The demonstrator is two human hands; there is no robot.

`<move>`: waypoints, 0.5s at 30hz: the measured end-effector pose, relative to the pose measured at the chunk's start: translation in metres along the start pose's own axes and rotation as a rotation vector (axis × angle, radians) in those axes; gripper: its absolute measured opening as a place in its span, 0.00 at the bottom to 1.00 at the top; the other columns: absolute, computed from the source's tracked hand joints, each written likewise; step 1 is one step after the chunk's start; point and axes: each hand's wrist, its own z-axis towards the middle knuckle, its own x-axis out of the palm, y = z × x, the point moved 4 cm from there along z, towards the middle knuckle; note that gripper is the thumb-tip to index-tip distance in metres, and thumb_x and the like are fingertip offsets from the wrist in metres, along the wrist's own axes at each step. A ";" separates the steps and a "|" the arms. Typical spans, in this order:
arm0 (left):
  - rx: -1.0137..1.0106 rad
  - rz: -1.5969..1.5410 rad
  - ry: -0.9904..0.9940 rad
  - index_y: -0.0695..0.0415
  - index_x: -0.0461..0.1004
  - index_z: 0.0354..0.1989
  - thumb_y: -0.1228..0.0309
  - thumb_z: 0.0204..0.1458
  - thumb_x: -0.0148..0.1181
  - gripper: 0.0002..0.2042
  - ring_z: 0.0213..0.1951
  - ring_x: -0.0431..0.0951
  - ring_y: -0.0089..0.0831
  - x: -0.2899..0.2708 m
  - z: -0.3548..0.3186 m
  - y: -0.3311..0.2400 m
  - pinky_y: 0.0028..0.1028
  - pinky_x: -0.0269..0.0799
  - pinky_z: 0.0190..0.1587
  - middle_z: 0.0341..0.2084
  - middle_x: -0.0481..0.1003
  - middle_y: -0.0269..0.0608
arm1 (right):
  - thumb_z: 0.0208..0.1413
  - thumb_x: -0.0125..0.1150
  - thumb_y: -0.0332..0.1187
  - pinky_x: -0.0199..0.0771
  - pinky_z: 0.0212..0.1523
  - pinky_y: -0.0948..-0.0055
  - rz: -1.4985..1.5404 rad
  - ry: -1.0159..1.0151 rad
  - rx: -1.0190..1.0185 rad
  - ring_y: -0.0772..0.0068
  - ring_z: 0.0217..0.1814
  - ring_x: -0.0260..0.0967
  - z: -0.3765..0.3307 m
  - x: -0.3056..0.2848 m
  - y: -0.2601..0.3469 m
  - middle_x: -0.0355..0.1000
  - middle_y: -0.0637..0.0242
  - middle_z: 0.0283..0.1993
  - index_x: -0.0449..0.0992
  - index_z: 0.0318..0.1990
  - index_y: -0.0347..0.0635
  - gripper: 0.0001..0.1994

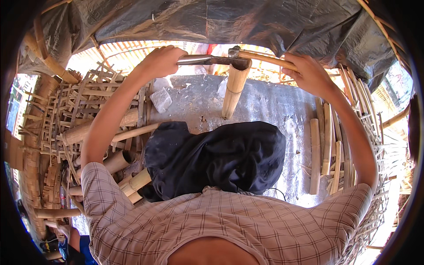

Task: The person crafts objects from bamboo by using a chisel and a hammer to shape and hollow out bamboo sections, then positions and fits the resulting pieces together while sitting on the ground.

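A black tarp (229, 22) spans the top of the view, sagging over the work spot. Below it lies a grey slab (269, 106) of rough floor, lit by sun. A dark cloth (216, 157) covers the person's lap in the middle of the view, just above the checked shirt (229, 225).

To the left, a heap of bamboo offcuts (70, 119) is stacked in a loose lattice, with short round sections (117, 161) lying near the left knee. To the right, split strips (329, 141) lie side by side on the slab, next to woven matting (375, 145).

An upright bamboo pole (234, 86) stands on the slab ahead of the lap, leaning slightly, its foot near the cloth's far edge. A blade (203, 59) lies across its top end, biting into the rim.

The left hand (161, 59) is wrapped tight around the blade's handle end, fingers curled fully about it. The right hand (309, 73) is clenched around a bamboo stick (269, 58) that reaches in from the right and meets the pole's top beside the blade. Both arms are stretched forward, well apart, with the pole between them.

A small white lump (161, 99) rests on the slab left of the pole.
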 end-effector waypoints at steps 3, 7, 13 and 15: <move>0.008 -0.033 -0.029 0.62 0.80 0.49 0.84 0.45 0.52 0.21 0.43 0.82 0.54 -0.002 -0.001 -0.001 0.45 0.75 0.46 0.38 0.80 0.60 | 0.63 0.66 0.38 0.71 0.38 0.50 0.054 0.031 0.139 0.39 0.37 0.74 -0.005 0.003 0.001 0.74 0.46 0.30 0.74 0.43 0.38 0.13; 0.018 -0.011 -0.037 0.61 0.81 0.49 0.84 0.45 0.52 0.21 0.42 0.82 0.54 -0.002 0.002 -0.003 0.45 0.75 0.45 0.38 0.81 0.59 | 0.64 0.65 0.39 0.71 0.39 0.50 0.005 0.092 0.070 0.43 0.37 0.76 -0.015 0.008 -0.007 0.74 0.47 0.31 0.74 0.44 0.37 0.13; 0.010 -0.001 -0.059 0.61 0.81 0.48 0.85 0.45 0.52 0.21 0.40 0.82 0.53 -0.002 0.001 -0.003 0.46 0.74 0.45 0.36 0.81 0.59 | 0.65 0.64 0.41 0.71 0.40 0.49 0.084 0.216 0.144 0.42 0.38 0.74 -0.013 0.011 0.002 0.75 0.46 0.34 0.76 0.43 0.34 0.16; 0.023 -0.002 -0.077 0.61 0.81 0.48 0.85 0.45 0.52 0.21 0.40 0.82 0.53 -0.001 0.000 -0.003 0.46 0.74 0.45 0.35 0.81 0.58 | 0.65 0.64 0.42 0.72 0.40 0.49 0.091 0.247 0.213 0.41 0.38 0.75 -0.011 0.004 0.012 0.75 0.46 0.34 0.77 0.42 0.34 0.17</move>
